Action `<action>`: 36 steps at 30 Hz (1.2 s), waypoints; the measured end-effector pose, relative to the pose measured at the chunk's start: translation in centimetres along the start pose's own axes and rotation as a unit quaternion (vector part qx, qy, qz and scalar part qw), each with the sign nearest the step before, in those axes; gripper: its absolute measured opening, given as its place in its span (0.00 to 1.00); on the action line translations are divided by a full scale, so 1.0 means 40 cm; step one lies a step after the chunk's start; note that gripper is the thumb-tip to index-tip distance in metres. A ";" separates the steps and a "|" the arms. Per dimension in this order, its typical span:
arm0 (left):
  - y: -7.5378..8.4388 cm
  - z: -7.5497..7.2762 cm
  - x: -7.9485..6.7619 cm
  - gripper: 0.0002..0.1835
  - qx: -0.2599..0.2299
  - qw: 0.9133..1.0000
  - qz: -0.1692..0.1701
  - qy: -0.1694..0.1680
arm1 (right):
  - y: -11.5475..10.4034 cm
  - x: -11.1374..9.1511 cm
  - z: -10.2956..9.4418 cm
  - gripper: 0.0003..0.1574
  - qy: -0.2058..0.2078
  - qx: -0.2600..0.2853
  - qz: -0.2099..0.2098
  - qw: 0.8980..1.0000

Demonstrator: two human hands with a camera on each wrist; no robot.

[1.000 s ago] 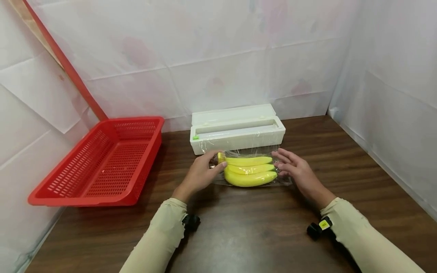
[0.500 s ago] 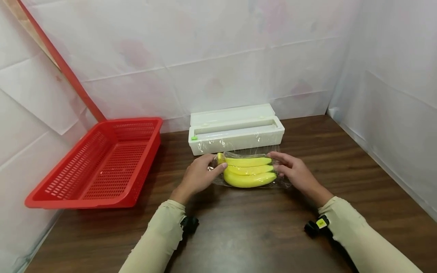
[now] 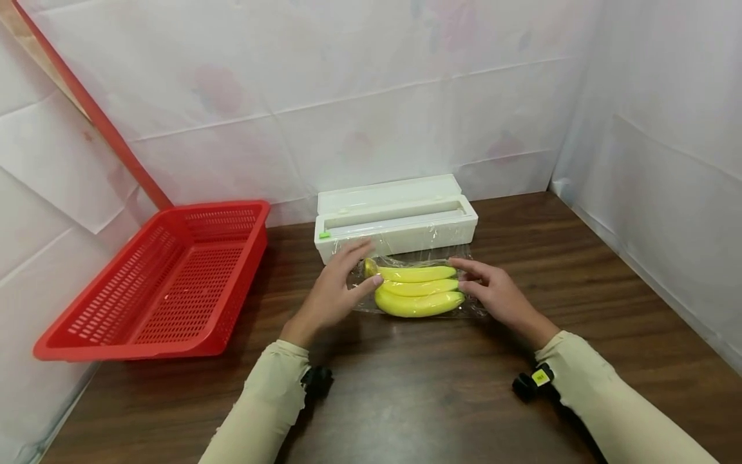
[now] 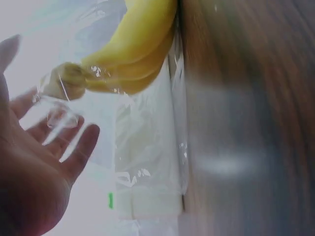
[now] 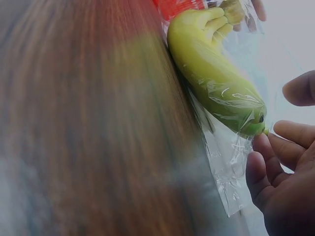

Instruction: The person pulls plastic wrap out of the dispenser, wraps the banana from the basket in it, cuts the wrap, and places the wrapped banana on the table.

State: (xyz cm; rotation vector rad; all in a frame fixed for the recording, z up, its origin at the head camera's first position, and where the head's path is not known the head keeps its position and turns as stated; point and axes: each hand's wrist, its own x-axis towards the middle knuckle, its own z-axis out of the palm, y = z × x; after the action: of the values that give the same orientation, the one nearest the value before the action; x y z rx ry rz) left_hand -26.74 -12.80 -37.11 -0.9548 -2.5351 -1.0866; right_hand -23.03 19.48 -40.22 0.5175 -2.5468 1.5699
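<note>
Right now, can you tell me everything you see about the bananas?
Three smooth, curved, yellow bananas with green tips, joined at a brownish stem. Clear, wrinkled, plastic-looking film covers them. They lie sideways on the brown table, in front of the white box. The stem is beside the left hand, the tips beside the right hand; I can't tell whether either presses them.

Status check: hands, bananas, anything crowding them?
Left hand outstretched by the stem end; right hand at the tips. Bananas beneath clear film. White box close behind.
</note>
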 end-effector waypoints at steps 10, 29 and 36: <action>-0.014 0.018 -0.003 0.24 -0.030 0.999 -0.026 0.025 | -0.001 -0.001 -0.002 0.26 0.015 -0.011 0.024 1.000; -0.018 0.031 -0.007 0.19 -0.043 0.998 -0.044 0.019 | 0.032 -0.017 -0.039 0.17 0.059 -0.100 0.016 0.993; -0.017 0.032 -0.005 0.20 -0.023 0.999 -0.034 0.021 | 0.015 -0.020 -0.071 0.10 0.099 -0.194 0.056 0.974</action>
State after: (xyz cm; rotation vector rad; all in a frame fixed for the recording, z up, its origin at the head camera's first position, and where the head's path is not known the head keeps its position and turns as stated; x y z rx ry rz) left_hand -26.94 -12.35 -38.47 -0.8530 -2.5358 -1.1772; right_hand -22.73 22.40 -39.64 0.1671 -2.6630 1.0427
